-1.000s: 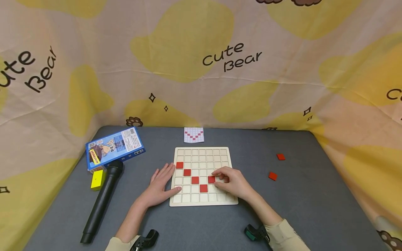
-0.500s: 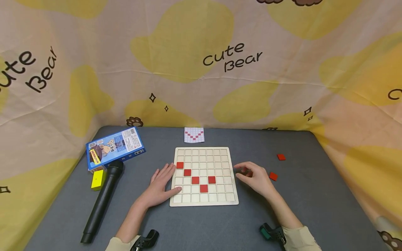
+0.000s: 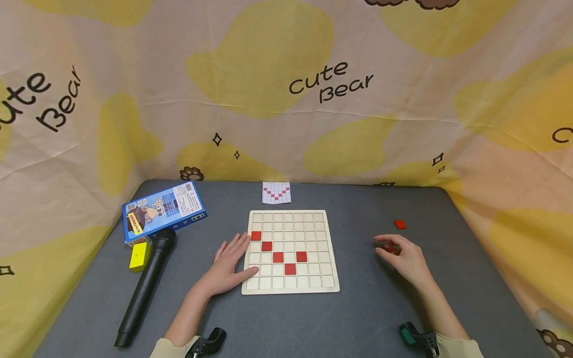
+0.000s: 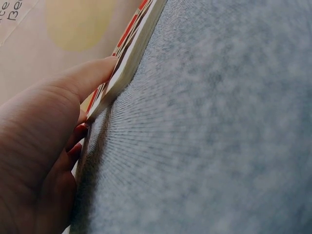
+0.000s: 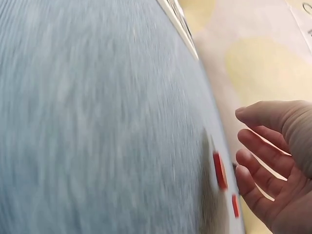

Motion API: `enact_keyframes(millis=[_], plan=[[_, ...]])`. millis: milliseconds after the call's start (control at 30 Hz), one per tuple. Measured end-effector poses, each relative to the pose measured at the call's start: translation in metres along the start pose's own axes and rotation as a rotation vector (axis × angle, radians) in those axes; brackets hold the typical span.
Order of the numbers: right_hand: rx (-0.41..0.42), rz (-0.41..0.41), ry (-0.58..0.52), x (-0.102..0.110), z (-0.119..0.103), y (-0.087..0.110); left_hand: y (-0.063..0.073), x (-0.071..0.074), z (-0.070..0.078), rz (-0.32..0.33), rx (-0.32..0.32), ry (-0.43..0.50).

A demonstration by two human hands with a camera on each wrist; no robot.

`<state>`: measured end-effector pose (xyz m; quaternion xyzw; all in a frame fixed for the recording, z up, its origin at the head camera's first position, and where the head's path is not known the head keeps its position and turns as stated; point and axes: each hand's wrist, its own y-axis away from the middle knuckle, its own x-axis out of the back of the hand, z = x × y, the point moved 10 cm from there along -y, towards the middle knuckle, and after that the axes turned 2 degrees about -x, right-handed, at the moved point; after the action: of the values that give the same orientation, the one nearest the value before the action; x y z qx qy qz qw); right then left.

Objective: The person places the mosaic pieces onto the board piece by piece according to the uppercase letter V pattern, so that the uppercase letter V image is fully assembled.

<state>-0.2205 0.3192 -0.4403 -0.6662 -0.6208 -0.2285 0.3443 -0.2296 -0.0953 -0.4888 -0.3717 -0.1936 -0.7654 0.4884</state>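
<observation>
A pale grid board (image 3: 312,286) lies on the table with several red square tiles set in its cells, such as the lowest red tile (image 3: 290,269). Flat fingers of my left hand (image 3: 226,268) rest along the board's left edge, its thumb on the board's surface. Off to the board's right, my right hand (image 3: 406,258) hovers above a loose red tile (image 5: 220,170), mostly hidden by the fingers in the head view. The right wrist view shows thumb and fingers apart, holding nothing. Farther back lies a second loose red tile (image 3: 400,224).
Behind the board lies a small pattern card (image 3: 276,193) with a pink V of squares. A blue box (image 3: 165,209), a yellow block (image 3: 140,256) and a black microphone (image 3: 145,291) are at the left. A printed cloth (image 3: 268,99) hangs around the grey table (image 3: 277,323).
From the red tile at the board's right-centre, my right hand has let go and moved right, to above the nearer loose tile. The left hand has stayed in place.
</observation>
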Motion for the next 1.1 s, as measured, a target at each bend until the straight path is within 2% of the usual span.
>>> enact_keyframes(millis=[233, 367, 600, 1100], plan=[[-0.045, -0.003, 0.042, 0.014, 0.019, 0.006, 0.001, 0.001, 0.001, 0.01, -0.007, 0.006], [-0.062, -0.02, 0.083, 0.014, 0.026, 0.007, 0.001, 0.001, 0.001, 0.005, -0.002, 0.003], [-0.077, -0.056, 0.091, 0.012, 0.029, 0.007, 0.0, 0.0, 0.0, 0.006, 0.001, 0.006], [-0.001, 0.0, 0.115, 0.012, 0.022, 0.006, 0.001, 0.002, 0.002, 0.01, -0.008, 0.012]])
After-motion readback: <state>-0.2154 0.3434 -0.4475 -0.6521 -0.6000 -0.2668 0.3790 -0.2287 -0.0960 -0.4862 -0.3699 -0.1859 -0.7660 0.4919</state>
